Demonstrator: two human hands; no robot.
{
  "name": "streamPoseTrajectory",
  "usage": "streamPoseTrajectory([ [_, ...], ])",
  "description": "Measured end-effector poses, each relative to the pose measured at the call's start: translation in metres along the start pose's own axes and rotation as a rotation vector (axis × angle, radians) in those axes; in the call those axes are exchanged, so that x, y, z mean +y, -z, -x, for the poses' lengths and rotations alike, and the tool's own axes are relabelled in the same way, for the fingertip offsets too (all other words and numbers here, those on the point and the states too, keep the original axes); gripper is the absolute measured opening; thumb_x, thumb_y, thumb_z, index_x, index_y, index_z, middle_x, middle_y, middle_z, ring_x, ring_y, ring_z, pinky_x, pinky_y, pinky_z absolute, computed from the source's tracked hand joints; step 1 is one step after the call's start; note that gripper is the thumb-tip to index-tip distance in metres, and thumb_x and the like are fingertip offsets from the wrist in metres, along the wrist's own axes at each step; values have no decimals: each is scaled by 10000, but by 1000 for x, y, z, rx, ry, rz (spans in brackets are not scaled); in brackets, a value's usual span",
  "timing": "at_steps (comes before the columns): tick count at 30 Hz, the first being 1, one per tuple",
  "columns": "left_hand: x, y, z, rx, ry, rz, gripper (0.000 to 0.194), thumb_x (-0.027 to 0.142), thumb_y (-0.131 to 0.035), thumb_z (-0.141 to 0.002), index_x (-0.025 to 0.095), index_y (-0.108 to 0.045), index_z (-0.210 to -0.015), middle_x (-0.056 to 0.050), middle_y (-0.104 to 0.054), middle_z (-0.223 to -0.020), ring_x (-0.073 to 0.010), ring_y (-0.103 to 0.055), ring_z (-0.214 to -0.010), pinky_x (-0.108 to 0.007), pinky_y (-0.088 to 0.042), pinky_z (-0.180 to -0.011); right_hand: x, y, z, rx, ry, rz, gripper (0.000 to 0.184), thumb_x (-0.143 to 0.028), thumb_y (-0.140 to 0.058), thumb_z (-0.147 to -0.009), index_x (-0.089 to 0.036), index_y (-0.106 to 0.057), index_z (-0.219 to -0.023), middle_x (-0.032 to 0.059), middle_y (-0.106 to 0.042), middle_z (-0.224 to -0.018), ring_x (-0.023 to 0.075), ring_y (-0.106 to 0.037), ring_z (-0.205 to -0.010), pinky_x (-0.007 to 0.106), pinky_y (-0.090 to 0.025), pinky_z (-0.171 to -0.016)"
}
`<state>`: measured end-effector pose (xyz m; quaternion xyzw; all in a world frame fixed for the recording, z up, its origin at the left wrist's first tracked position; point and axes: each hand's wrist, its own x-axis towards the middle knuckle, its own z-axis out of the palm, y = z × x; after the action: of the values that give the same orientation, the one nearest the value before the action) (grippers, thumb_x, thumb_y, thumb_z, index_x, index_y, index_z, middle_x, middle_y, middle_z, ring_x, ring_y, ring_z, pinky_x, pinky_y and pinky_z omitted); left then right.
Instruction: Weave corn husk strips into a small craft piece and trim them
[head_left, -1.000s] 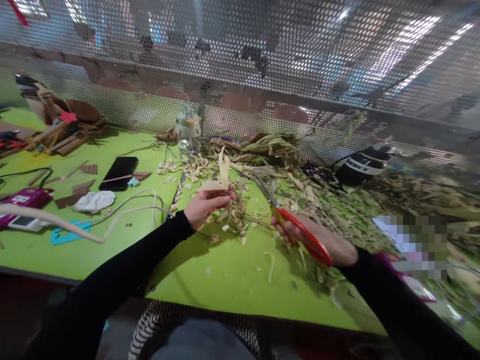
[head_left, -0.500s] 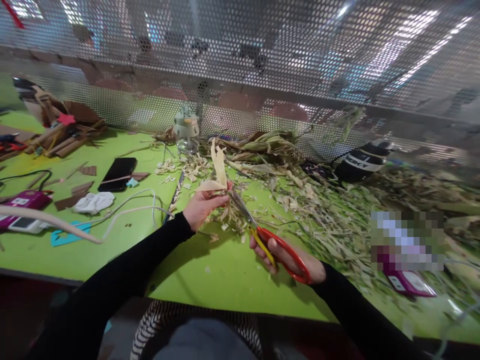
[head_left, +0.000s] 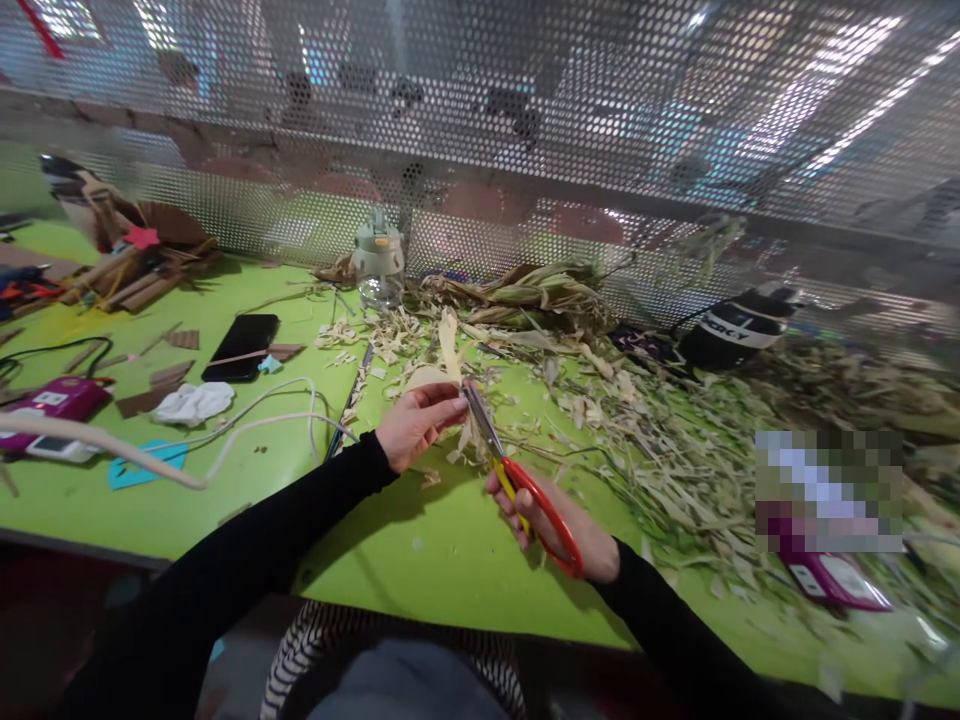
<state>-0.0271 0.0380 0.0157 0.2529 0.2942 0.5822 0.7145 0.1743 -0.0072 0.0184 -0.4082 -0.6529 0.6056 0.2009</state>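
Near the middle of the head view, my left hand (head_left: 418,422) pinches a pale strip of dried corn husk (head_left: 449,345) between thumb and fingers. One piece of the husk stands up above the fingertips; a paler part lies behind the hand. My right hand (head_left: 559,520) is wrapped round the handles of scissors (head_left: 546,510), one handle red and one yellow. The metal blades point up and to the left, and their tips are at the husk beside my left fingertips. Whether the blades have husk between them is hard to make out. Husk scraps (head_left: 592,400) lie just beyond.
A clear bottle with a pale green lid (head_left: 379,255) and a bundle of husks (head_left: 540,290) stand before a perforated metal screen (head_left: 480,110). Left are a black phone (head_left: 241,347), white cables (head_left: 259,418) and cardboard pieces (head_left: 171,375). A black container (head_left: 739,330) lies right.
The scissors have swung more upright and their handles have come closer together. My right hand has moved left. The standing husk looks shorter and lower above my left hand.
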Motion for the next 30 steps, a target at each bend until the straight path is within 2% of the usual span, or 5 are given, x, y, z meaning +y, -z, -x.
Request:
streamPoseTrajectory([
  [9,1,-1,2,22,-55,-40,317,148,-811,-578,117,-658,-854,-36,-703,-823,-90,-633,-720,-168,-477,-606,3,-9,0,48,4,43,626,-765,-431,-752,-184,-485,-980,-52,-391,-686,58,-413,-494,224,-466,-441],
  [15,3,3,5,-143,48,-108,286,232,-776,-657,115,-674,-898,-74,-713,-929,-81,-626,-692,-137,-456,-511,7,-8,-3,24,34,15,584,-744,-460,-755,-194,-484,-953,-49,-384,-697,52,-387,-505,191,-449,-419],
  [22,7,7,5,-221,154,-44,339,155,-752,-683,137,-693,-1017,-43,-713,-910,-56,-641,-697,-114,-513,-624,9,-8,0,-31,34,-78,689,-815,-473,-667,-188,-492,-952,-45,-400,-690,51,-377,-505,173,-413,-398],
  [27,5,10,6,-315,145,-79,375,180,-750,-699,167,-694,-1070,-56,-691,-1059,-32,-609,-677,-96,-471,-555,7,-10,4,-95,25,-231,726,-831,-481,-642,-177,-499,-954,-37,-407,-691,59,-383,-521,168,-398,-391],
  [30,4,9,5,-293,111,-92,389,198,-784,-662,173,-710,-1043,-49,-709,-960,-54,-615,-707,-129,-485,-614,10,-10,4,-110,34,-271,733,-836,-475,-640,-173,-503,-949,-42,-396,-680,54,-373,-502,170,-397,-380],
])
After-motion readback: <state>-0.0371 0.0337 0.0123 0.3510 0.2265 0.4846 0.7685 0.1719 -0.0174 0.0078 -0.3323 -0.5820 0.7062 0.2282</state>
